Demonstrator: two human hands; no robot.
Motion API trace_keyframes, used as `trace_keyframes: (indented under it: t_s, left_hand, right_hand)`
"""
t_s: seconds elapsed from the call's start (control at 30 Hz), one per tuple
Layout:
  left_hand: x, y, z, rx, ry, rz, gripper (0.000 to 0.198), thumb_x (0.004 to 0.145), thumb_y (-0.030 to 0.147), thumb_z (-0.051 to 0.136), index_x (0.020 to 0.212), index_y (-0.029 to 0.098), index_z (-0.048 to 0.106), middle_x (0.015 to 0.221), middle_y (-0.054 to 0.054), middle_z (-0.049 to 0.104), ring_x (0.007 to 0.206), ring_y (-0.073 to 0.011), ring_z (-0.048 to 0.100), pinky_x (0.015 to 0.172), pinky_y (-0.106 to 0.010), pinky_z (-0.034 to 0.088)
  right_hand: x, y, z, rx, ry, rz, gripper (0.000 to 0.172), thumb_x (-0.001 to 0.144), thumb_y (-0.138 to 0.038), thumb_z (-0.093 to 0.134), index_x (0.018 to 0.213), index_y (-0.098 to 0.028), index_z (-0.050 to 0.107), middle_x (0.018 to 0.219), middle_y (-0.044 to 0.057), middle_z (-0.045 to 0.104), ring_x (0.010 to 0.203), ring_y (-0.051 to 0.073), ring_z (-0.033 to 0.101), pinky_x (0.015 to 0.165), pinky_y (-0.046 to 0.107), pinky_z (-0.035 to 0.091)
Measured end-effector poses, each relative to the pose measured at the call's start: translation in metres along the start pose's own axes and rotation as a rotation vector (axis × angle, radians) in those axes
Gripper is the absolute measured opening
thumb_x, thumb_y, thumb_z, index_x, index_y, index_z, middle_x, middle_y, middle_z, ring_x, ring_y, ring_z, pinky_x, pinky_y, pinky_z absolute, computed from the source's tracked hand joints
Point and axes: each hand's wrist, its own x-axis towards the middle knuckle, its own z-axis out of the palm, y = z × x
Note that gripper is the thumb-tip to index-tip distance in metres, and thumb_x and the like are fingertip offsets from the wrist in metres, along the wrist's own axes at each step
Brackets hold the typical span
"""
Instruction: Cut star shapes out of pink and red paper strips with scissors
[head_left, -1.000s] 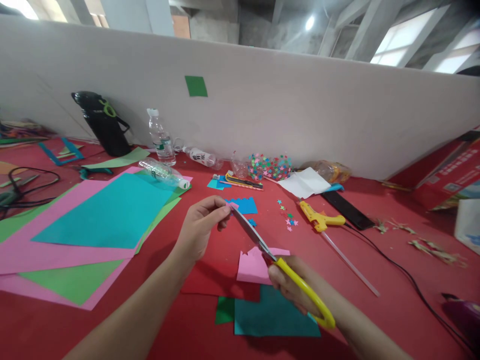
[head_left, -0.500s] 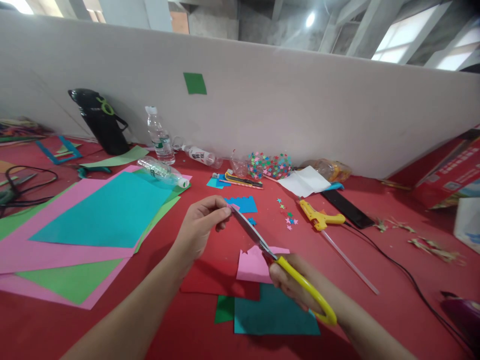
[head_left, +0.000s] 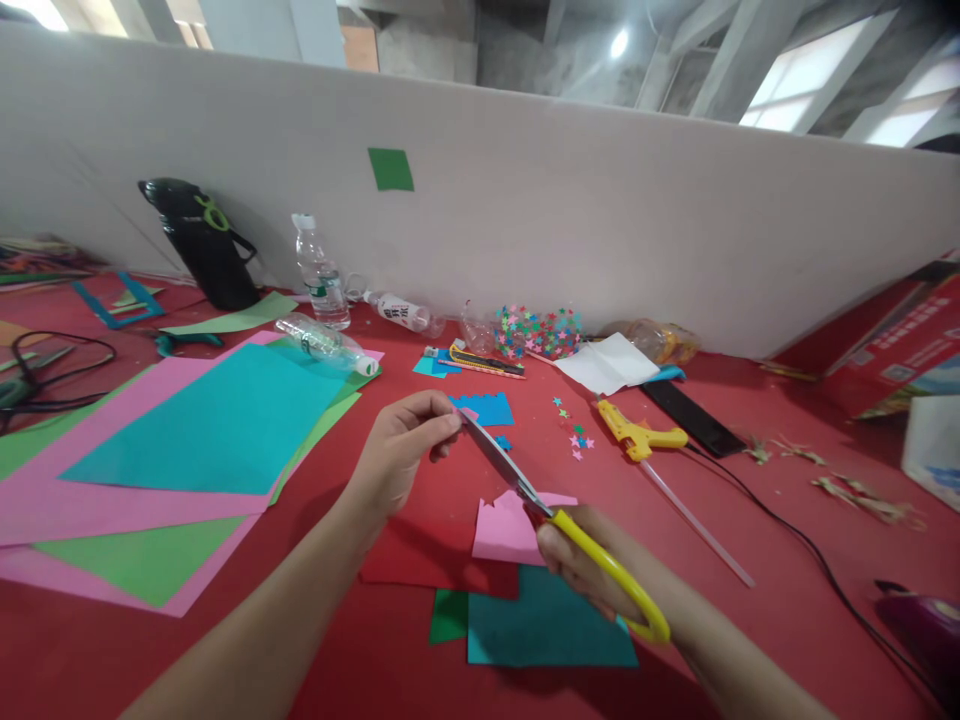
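My right hand (head_left: 581, 570) is closed around the yellow handles of a pair of scissors (head_left: 555, 520), whose silver blades point up and left. My left hand (head_left: 401, 450) pinches a tiny pink paper scrap (head_left: 469, 414) right at the blade tips. Below the blades, on the red table (head_left: 450, 690), lie a pink paper piece (head_left: 501, 530) with a notched edge, a red sheet (head_left: 427, 560), a teal sheet (head_left: 540, 630) and a small green piece (head_left: 448, 618).
Large pink, teal and green sheets (head_left: 202, 430) lie at left. A yellow glue gun (head_left: 637, 435) with cord, small paper stars (head_left: 574, 430), plastic bottles (head_left: 321, 270), a black bag (head_left: 202, 240) and a red carton (head_left: 900, 350) stand along the grey wall.
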Motion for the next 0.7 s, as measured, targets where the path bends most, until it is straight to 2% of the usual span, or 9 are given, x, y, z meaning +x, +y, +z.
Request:
trace_keyframes:
  t_s: [0.23,0.47,0.7]
  left_hand:
    - [-0.001,0.000,0.002,-0.021,0.007,-0.011,0.009,0.075,0.020,0.065,0.066,0.017,0.063,0.060,0.003,0.056,0.050,-0.0057,0.047,0.047,-0.017,0.036]
    - [0.001,0.002,-0.002,0.074,-0.016,0.044,0.010,0.077,0.022,0.064,0.069,0.017,0.065,0.060,0.002,0.057,0.053,-0.0087,0.050,0.051,-0.021,0.040]
    - [0.001,-0.002,0.001,0.035,0.019,0.030,0.008,0.078,0.022,0.066,0.071,0.018,0.064,0.061,0.003,0.056,0.054,-0.0081,0.049,0.051,-0.020,0.039]
  right_hand:
    - [0.001,0.006,0.000,0.025,-0.043,-0.030,0.034,0.084,-0.046,0.052,0.064,-0.022,0.040,0.043,-0.010,0.028,0.033,0.005,0.024,0.028,0.015,0.022]
    - [0.003,0.008,-0.003,0.071,-0.087,-0.054,0.038,0.083,-0.053,0.052,0.066,-0.022,0.040,0.045,-0.010,0.032,0.033,0.005,0.026,0.029,0.016,0.025]
    - [0.003,0.011,-0.002,0.075,-0.055,-0.080,0.035,0.083,-0.050,0.052,0.065,-0.021,0.043,0.045,-0.010,0.032,0.032,0.005,0.028,0.029,0.015,0.027]
